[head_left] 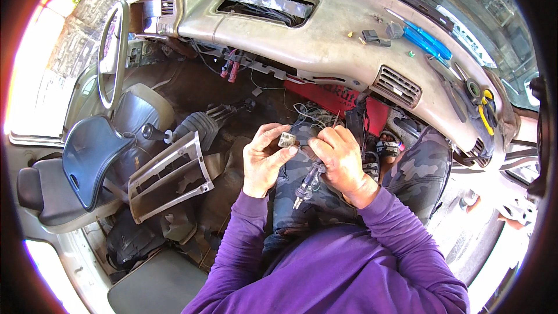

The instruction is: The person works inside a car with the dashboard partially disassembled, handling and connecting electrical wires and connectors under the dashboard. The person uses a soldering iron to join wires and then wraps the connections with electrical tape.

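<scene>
My left hand [263, 161] pinches a small pale, boxy connector-like block [286, 139] between thumb and fingers, in front of my chest. Close to its right, my right hand [342, 157] is closed round a slim tool [310, 184] with a greyish body and a metal end that points down toward my lap. The tool's kind cannot be made out, and its upper part is hidden in my fist. Beyond the hands, a thin pale wire [308, 111] loops near a red cloth or sheet [325, 96] under the dashboard.
Across the dashboard [256, 39] lie blue-handled screwdrivers [427, 43], yellow-handled pliers [486, 113], tape [474, 88] and small black parts [372, 36]. Relays and wiring [270, 3] show in its opening. Left are a steering wheel [121, 52], a gear lever [152, 132] and a loose trim panel [171, 177].
</scene>
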{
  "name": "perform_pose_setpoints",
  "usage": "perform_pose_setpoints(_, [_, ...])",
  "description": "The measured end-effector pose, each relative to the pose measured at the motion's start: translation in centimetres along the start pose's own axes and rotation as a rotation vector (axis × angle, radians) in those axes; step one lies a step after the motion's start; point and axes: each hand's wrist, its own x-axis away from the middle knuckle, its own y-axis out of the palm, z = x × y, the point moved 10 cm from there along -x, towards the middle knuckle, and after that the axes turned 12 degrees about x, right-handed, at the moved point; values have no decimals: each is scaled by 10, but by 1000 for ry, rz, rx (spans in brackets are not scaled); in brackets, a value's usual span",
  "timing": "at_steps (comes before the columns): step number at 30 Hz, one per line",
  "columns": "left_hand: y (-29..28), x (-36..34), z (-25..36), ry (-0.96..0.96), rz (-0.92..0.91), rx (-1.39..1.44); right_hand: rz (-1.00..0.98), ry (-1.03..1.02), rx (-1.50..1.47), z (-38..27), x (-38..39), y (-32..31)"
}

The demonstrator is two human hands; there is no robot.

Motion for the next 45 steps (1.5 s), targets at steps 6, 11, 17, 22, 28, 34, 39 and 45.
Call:
perform_pose_setpoints(6, [-6,1,7,24,-16,-200,-44,10,-83,2,5,12])
perform_pose_setpoints(11, [-26,-13,21,41,-21,-495,-58,125,-262,16,5,12])
perform_pose_setpoints(17, [-71,-62,17,-7,62,-199,-171,194,-329,22,0,37])
perform_pose_setpoints(22, [-131,-118,3,-100,96,-427,-194,229,-426,28,-9,58])
perform_pose_setpoints(28, [-195,-183,9,-258,218,-651,-244,241,-469,32,-10,90])
perform_pose_setpoints(34, [-180,-215,-8,-320,273,-445,-289,293,-462,48,0,110])
perform_pose_setpoints(39, [-169,-191,-51,-23,543,-191,-195,353,-501,60,-10,108])
perform_pose_setpoints(45, [-176,-182,-114,116,797,238,-219,361,-513,58,-5,111])
